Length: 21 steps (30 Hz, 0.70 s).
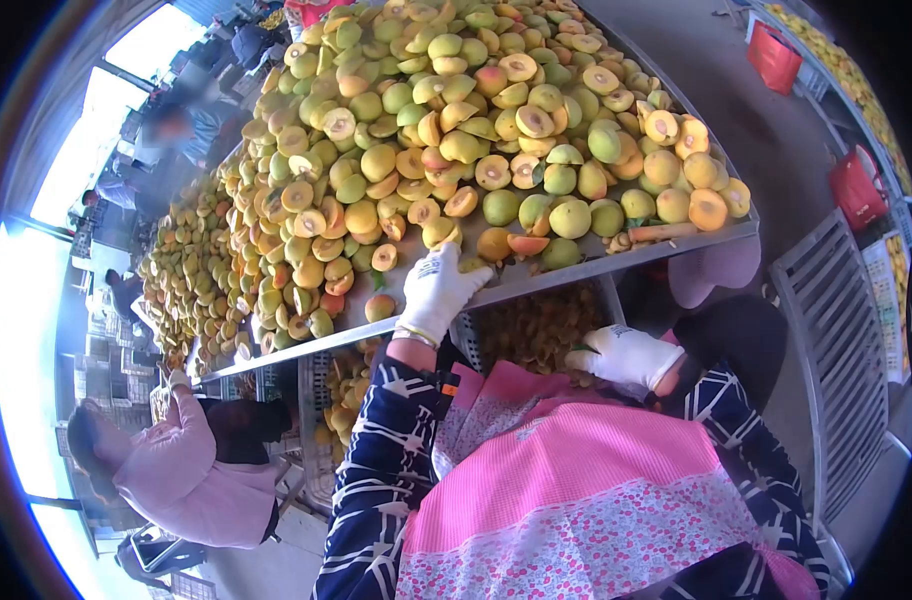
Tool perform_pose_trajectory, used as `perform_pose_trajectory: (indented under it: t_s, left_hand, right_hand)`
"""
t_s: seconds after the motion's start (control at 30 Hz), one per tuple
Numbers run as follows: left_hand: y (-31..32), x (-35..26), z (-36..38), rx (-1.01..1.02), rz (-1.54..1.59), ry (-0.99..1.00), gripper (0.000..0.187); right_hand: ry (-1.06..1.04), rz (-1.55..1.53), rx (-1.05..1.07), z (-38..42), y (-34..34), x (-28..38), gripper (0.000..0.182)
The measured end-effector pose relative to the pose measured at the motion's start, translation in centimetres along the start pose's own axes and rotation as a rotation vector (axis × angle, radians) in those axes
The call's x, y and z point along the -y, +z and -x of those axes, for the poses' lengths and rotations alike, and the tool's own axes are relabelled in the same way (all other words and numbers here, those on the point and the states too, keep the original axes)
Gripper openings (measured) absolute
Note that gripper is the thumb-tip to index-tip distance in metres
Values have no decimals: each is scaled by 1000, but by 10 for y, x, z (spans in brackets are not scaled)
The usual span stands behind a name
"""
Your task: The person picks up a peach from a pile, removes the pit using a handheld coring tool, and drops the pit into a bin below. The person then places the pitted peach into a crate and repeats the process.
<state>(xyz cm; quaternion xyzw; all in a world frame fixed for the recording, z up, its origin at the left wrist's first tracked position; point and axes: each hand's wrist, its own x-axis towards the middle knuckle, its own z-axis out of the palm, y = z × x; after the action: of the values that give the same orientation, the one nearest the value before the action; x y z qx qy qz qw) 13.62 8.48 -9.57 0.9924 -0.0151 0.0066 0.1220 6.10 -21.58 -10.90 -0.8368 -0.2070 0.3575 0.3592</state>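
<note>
My left hand [438,290], in a white glove, reaches up to the front edge of a long metal table [536,283] and touches a yellow-green fruit [472,266] there. The table carries a large heap of whole and halved fruits [446,130], yellow-green with orange flesh. My right hand [626,356], also gloved in white, hangs below the table edge over a crate of pits [536,325]; a small dark blade tip shows at its fingers. A pink apron [566,490] covers my lap.
A person in a pink top [191,465] sits at the left by the same table. More people work further back [176,125]. Red baskets [856,190] and a grey slatted crate [841,340] stand on the right. Crates of fruit [346,385] sit under the table.
</note>
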Motion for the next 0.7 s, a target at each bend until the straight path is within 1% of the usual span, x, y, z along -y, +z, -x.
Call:
perform_pose_trajectory:
  t_s: [0.03, 0.07, 0.13, 0.17, 0.2, 0.23, 0.27, 0.3, 0.33, 0.37, 0.4, 0.43, 0.47, 0.57, 0.6, 0.7]
  left_hand:
    - [6, -8, -7, 40, -85, 28, 51]
    - [8, -10, -11, 48, -72, 16, 52]
    - [4, -14, -11, 61, -45, -20, 53]
    - [3, -8, -8, 7, 102, -40, 53]
    - [3, 4, -1, -49, 246, -56, 53]
    - [-5, 9, 6, -101, 388, -72, 53]
    - [-13, 13, 14, 19, 1085, -185, 54]
    - [-31, 14, 26, 70, 1248, -163, 51]
    - [-37, 11, 39, 91, 1495, -127, 55]
    - [-41, 6, 50, 107, 1743, -82, 58]
    - [-47, 0, 60, 184, 1844, -43, 61]
    - [-54, -7, 69, 268, 1943, 0, 64]
    - [-58, -14, 76, 359, 2039, 45, 67]
    - [-61, -32, 91, 436, 2149, 158, 74]
    - [-58, -34, 96, 416, 2157, 153, 75]
    - [-61, -49, 110, 376, 2083, 100, 77]
  right_hand:
    - [-11, 27, -34, 0, -4, -1, 59]
    - [-20, 49, -65, 1, -5, -3, 59]
    - [-13, -19, -81, 2, -5, 0, 59]
    - [-18, -43, -91, 2, -7, 2, 59]
    - [-93, 21, -218, -1, -3, -1, 54]
    - [-124, -116, -233, -1, -5, 3, 51]
    - [-155, -252, -240, 1, -7, 10, 49]
    - [-186, -385, -241, 4, -10, 20, 46]
    - [-179, -490, -179, 9, -16, 33, 40]
    - [-243, -451, -195, 14, -18, 47, 40]
    - [-308, -411, -213, 19, -20, 62, 40]
    - [-371, -373, -233, 23, -21, 74, 40]
    - [-371, -248, -236, 24, -22, 83, 39]
    - [-560, -175, -349, 25, -13, 94, 39]
    - [-469, -156, -290, 31, -16, 102, 40]
    - [-466, -8, -333, 42, -15, 116, 40]
